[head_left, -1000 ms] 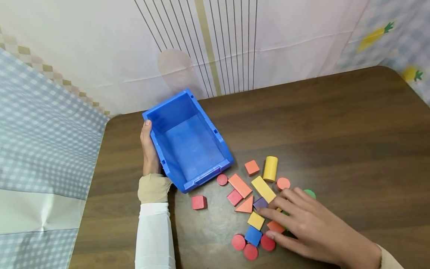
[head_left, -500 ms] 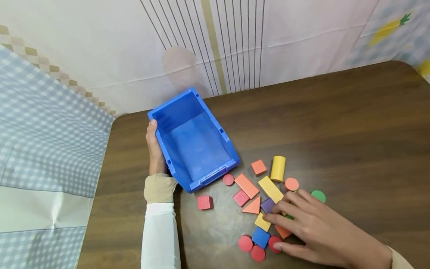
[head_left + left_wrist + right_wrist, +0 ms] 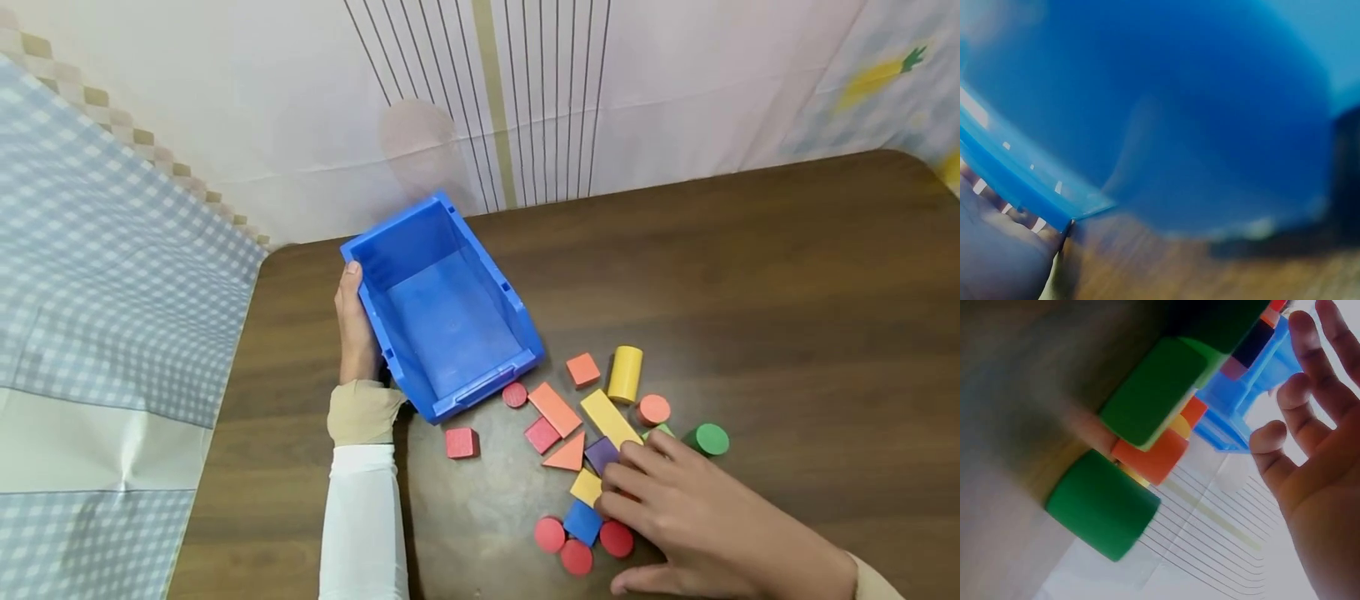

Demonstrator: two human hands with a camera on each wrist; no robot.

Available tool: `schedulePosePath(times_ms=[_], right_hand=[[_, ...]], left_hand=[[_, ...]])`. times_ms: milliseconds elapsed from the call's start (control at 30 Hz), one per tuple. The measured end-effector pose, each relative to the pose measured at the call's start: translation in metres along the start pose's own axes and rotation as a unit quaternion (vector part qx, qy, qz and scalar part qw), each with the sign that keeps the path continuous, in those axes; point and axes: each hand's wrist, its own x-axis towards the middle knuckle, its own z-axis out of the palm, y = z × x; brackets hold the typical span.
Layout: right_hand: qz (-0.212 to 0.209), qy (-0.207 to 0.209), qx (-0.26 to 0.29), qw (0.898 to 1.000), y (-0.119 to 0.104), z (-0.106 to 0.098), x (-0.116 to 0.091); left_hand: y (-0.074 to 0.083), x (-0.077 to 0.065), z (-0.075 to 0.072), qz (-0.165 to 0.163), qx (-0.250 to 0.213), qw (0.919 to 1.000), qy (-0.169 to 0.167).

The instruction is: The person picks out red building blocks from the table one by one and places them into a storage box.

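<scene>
My left hand holds the left wall of a blue plastic bin. Its thumb lies on the rim; in the left wrist view, its fingers curl at the bin's edge. Over the right part of a group of coloured blocks is my right hand, fingers slightly bent and thumb spread apart. Nothing is between its fingers in the right wrist view. Nearest it are a purple block, a yellow block, a red disc and a green cylinder. The hand hides some blocks beneath it.
A red cube lies apart, below the bin. Between bin and right hand are an orange rectangular block, an orange triangle and a yellow cylinder. The wooden table meets a patterned cloth behind.
The head view has shifted, moving the scene rightward. My right thumb has moved away from the red disc, toward the front of the table. My left hand keeps its hold on the bin.
</scene>
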Motion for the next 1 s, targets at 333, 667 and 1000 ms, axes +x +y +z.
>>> schedulePosePath(times_ms=[333, 667, 1000], right_hand=[[-0.012, -0.002, -0.064, 0.998, -0.002, 0.003, -0.001], [-0.035, 0.020, -0.088, 0.995, -0.003, 0.010, 0.002], [-0.027, 0.000, -0.080, 0.996, -0.003, 0.013, 0.001]], left_hand=[[-0.001, 0.003, 0.005, -0.025, 0.001, 0.9997, -0.006], [-0.002, -0.001, 0.000, -0.043, 0.020, 0.9986, 0.024], [-0.002, 0.003, 0.001, -0.026, 0.015, 0.9995, 0.004]])
